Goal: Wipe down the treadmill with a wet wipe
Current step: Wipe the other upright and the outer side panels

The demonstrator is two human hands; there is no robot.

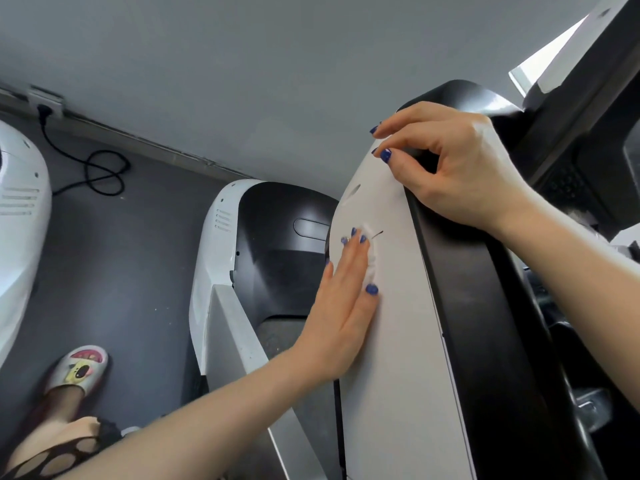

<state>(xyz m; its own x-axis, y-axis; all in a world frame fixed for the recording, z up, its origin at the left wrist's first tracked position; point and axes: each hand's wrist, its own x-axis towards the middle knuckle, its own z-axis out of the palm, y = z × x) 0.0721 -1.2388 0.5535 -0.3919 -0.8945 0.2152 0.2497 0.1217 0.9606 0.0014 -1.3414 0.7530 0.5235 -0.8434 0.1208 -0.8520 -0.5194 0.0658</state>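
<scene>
The treadmill's white side panel (398, 323) runs up the middle right, edged by a black cover (478, 306). My left hand (341, 306) lies flat on the white panel with straight fingers, pressing a small white wet wipe (372, 261) against it; only the wipe's edge shows past my fingers. My right hand (453, 168) sits at the panel's top, its curled fingers gripping the edge where white meets black. Below, the treadmill's motor hood (277, 244) and grey upright (235, 341) are in view.
A second white machine (20, 216) stands at the left edge. A black cable (100, 171) loops on the dark floor from a wall socket (45, 107). My slippered foot (79, 372) stands on the floor at lower left. A grey wall fills the top.
</scene>
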